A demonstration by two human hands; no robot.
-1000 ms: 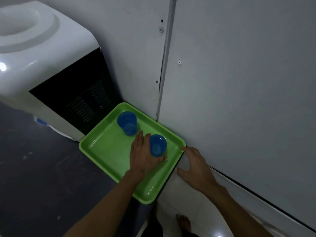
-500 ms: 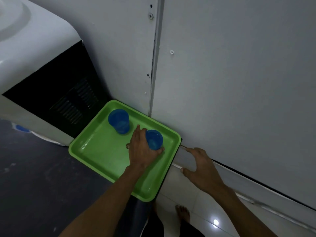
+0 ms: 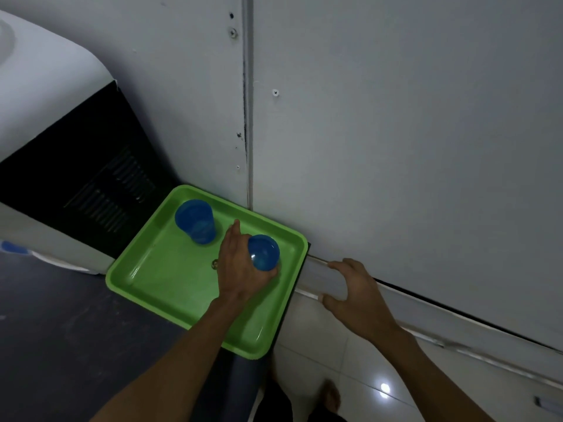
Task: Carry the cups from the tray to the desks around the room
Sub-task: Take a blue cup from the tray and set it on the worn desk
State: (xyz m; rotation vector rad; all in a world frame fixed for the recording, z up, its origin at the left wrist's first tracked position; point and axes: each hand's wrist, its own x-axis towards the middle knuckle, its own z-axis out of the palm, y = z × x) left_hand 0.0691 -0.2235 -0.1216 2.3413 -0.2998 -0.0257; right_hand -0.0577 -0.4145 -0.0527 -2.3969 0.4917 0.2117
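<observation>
Grey wall panels [image 3: 396, 117] fill the upper frame; centre frame, a blue cup [image 3: 263, 252] is gripped by the left hand [image 3: 240, 269] over the green tray [image 3: 170, 281], while the right hand [image 3: 356, 290] is spread open, empty

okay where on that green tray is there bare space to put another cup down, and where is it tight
The near-left part of the green tray is bare, bordered by its left rim and the left hand. It is crowded toward the wall: one blue cup stands at the far corner, and the hand grips the second blue cup near the right rim.
</observation>
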